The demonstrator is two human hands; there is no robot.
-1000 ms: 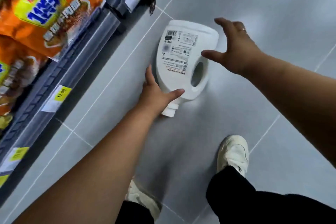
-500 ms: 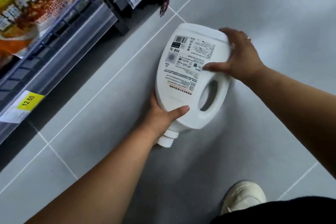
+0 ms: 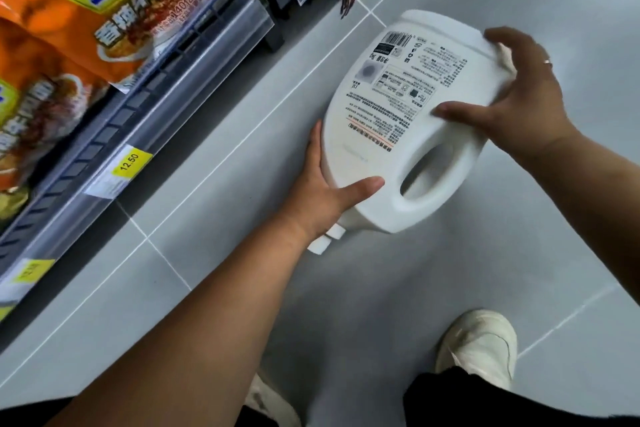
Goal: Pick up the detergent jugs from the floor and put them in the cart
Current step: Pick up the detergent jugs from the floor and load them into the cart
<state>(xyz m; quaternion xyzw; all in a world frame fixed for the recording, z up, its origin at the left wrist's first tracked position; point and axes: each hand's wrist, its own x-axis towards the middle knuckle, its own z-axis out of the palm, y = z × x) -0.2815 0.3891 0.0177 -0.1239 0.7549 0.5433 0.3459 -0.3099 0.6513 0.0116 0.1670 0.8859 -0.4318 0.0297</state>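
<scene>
- White detergent jug (image 3: 398,135) lying label-side up, cap end (image 3: 325,239) pointing toward the wearer, base end pointing away.
- Left hand (image 3: 322,198) wrapped round the neck and shoulder of the jug: thumb across the upper face, fingers hidden underneath. Grasping the jug.
- Right hand (image 3: 519,104) spread over the base-end corner: thumb flat on the printed label, fingers curled round the far edge. Also gripping the jug, though more loosely splayed.
- Built-in handle opening (image 3: 429,170) unused; neither hand through it.
- Jug appears tilted and probably clear of the grey tiled floor (image 3: 242,253), but the contact underneath is hidden, so lift-off not certain.
- Shelf edge (image 3: 138,135) with yellow price tags (image 3: 130,163) and orange noodle packs (image 3: 86,10) at left, well apart from the jug.
- White shoe (image 3: 481,343) visible below, near but not touching the jug.
- Cart not in view; no other jugs in view.
- Progress judgement: early. Two-handed hold on one jug secured; raising, carrying and placing in the cart all remain.
- Count of jugs remaining on the floor not determinable from this view.
</scene>
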